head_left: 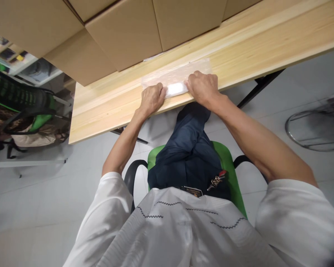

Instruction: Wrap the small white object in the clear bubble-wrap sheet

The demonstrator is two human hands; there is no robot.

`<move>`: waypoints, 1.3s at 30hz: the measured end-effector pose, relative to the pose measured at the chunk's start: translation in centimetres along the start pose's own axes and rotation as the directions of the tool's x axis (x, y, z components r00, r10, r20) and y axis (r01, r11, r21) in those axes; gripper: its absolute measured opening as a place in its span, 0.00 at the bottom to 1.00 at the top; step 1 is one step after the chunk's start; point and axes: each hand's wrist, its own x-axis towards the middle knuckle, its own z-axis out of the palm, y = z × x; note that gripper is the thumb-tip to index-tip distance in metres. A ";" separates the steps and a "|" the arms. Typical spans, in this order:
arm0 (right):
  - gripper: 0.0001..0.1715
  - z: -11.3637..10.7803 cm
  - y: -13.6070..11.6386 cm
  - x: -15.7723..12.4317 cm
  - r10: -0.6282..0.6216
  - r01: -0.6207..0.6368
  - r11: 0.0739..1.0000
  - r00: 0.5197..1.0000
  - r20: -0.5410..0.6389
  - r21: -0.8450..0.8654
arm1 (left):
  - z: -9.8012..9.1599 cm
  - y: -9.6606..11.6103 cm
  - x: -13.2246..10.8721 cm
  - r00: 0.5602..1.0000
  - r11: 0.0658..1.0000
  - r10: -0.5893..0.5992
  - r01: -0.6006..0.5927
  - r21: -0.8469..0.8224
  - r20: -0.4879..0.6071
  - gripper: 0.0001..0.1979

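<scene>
A small white item [176,89] with a bright, shiny surface lies near the front edge of the wooden table. Clear plastic wrap [180,70], which looks like bubble wrap, spreads flat behind it and seems to fold around it. My left hand [152,98] is closed on the item's left end, fingers curled over. At the opposite end my right hand [202,87] grips in the same way, knuckles up. Both sets of fingertips are partly hidden, and what the wrapped item is cannot be made out.
Large cardboard boxes [125,33] stand along the back of the table [253,55]. I sit on a green chair [236,185] close to the table edge. Another green-black chair [19,96] is at the left. A round metal-framed stool [317,129] stands on the right.
</scene>
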 end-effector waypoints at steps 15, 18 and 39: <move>0.32 -1.3 -0.4 -2.5 -0.117 0.117 0.993 0.993 0.000 -0.014 | -0.7 0.9 -0.6 0.997 0.997 0.007 -0.013 0.078 0.077 0.22; 0.29 -1.6 -0.6 -2.8 -0.114 0.118 0.992 0.992 0.061 -0.053 | -0.9 0.9 -0.7 0.992 0.993 0.033 -0.046 0.108 0.119 0.19; 0.25 -3.8 -0.7 -5.2 -0.240 0.254 0.965 0.954 0.178 -0.062 | -1.8 0.8 -4.2 0.975 0.983 0.086 -0.116 0.140 0.203 0.30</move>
